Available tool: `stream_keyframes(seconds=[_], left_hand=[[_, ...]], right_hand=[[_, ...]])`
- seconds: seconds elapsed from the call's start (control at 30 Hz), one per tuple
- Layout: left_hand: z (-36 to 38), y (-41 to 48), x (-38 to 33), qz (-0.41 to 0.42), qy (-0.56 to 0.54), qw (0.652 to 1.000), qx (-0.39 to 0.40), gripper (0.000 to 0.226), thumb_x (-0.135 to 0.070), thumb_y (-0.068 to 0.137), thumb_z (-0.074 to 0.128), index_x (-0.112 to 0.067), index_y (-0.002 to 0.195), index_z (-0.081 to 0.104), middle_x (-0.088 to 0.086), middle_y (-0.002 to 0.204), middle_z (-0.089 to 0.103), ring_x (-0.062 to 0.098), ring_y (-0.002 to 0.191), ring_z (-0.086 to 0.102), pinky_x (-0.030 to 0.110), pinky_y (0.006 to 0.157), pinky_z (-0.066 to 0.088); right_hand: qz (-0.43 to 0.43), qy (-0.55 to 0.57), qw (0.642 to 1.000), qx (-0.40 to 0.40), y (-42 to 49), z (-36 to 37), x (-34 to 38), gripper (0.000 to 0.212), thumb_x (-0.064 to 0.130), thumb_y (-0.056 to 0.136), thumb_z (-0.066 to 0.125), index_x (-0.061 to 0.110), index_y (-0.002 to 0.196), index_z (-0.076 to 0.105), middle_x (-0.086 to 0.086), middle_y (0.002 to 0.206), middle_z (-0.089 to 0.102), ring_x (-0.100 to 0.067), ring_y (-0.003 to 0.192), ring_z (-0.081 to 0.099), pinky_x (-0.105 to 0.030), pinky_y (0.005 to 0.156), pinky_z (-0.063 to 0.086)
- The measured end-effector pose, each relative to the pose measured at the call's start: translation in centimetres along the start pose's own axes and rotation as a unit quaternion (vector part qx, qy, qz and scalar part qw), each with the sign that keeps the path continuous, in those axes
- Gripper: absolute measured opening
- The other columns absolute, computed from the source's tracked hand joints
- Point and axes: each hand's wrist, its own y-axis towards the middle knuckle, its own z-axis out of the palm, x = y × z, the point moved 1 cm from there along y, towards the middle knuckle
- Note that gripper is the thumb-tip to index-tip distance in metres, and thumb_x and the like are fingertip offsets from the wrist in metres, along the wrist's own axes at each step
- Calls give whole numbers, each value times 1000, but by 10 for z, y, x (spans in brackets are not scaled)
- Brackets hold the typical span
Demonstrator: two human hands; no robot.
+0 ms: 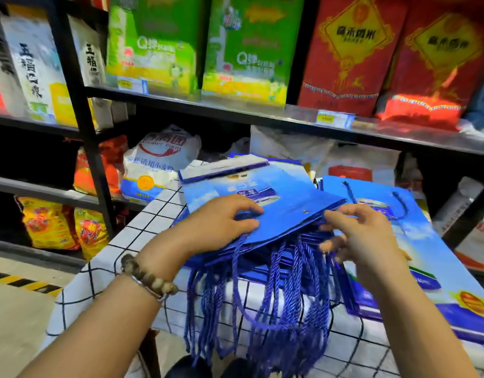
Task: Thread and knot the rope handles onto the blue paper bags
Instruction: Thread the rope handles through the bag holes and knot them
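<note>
Though flat, smooth blue bag [279, 214]; twisted ropes [290, 290].

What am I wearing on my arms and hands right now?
The left hand and right hand are bare: no gloves, no rings seen, no sleeves in view. The left wrist wears a bead bracelet, brown and cream, with a thin silvery bangle beside it. Nothing shows on the right wrist.

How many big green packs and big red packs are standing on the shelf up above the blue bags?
Green packs: 2
Red packs: 2
Total: 4
</note>
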Motion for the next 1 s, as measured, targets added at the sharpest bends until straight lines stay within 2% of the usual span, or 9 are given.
stream_keyframes(seconds=[0.13, 0.2, 0.3, 0.37, 0.5, 0.67, 0.77, 0.83, 1.0], left_hand=[[-3, 0, 5, 3, 10, 1000, 10, 23, -24, 85, 63, -21, 108, 66, -6, 117, 59, 2, 104, 47, 10, 89, 29], [-3, 1, 5, 4, 6, 1000, 7, 21, -25, 85, 64, -22, 106, 66, -6, 115, 59, 3, 106, 49, 11, 91, 30], [-3, 1, 5, 4, -5, 1000, -2, 21, -26, 84, 64, -24, 105, 66, -8, 114, 59, 4, 108, 51, 11, 92, 31], [-3, -1, 4, 6, -3, 1000, 1, 23, -26, 85, 63, -24, 108, 66, -10, 112, 56, 1, 104, 47, 8, 87, 29], [-4, -1, 5, 5, -3, 1000, -3, 23, -29, 86, 62, -27, 108, 65, -10, 117, 56, 0, 106, 47, 7, 86, 28], [-4, -1, 6, 2, -22, 1000, -6, 19, -28, 85, 62, -28, 104, 66, -15, 108, 57, 0, 107, 50, 10, 89, 34], [-9, -3, -3, 20, -64, 994, -82, 8, -20, 84, 64, -17, 87, 71, -7, 88, 66, 0, 85, 57, 18, 83, 43], [-14, -9, -13, 38, -134, 982, -126, 20, -28, 82, 65, -14, 68, 67, -1, 66, 64, 3, 66, 54, 22, 69, 44], [-27, -27, -37, 86, -277, 956, -30, 44, -51, 74, 47, -14, 63, 69, 2, 65, 66, 7, 58, 53, 18, 57, 44]], right_hand=[[-172, -172, 969, -32, -8, -10, 17, 27, 12, 78, 68, 17, 56, 53, 7, 41, 52, -5, 34, 42, -19, 40, 34], [-236, -267, 931, 80, -24, 9, 23, 25, 22, 73, 73, 21, 53, 58, 11, 47, 56, -3, 44, 46, -15, 48, 36], [-203, -456, 822, 275, -45, 42, 10, 27, 51, 75, 65, 24, 74, 70, 8, 57, 61, -4, 56, 50, -26, 56, 41], [-175, -529, 764, 325, -52, 58, -1, 40, 58, 77, 58, 25, 98, 68, 5, 76, 65, -10, 73, 55, -29, 65, 44], [-148, -463, 806, 337, -58, 77, -18, 28, 48, 83, 58, 22, 74, 58, 3, 58, 49, -18, 61, 49, -33, 64, 44], [-159, -361, 863, 314, -55, 70, -17, 29, 37, 86, 59, 10, 79, 66, -2, 55, 49, -14, 51, 41, -30, 55, 36], [-125, -240, 912, 308, -52, 60, 7, 33, 28, 84, 62, -3, 73, 61, 2, 46, 51, -11, 39, 40, -20, 43, 34], [-95, -161, 937, 296, -45, 55, 27, 32, 22, 85, 60, -6, 71, 60, 2, 40, 47, -12, 30, 34, -17, 35, 27], [-10, -24, 933, 360, -30, 50, 60, 16, 21, 76, 58, 9, 66, 56, 2, 35, 47, -6, 22, 31, -15, 32, 15]])
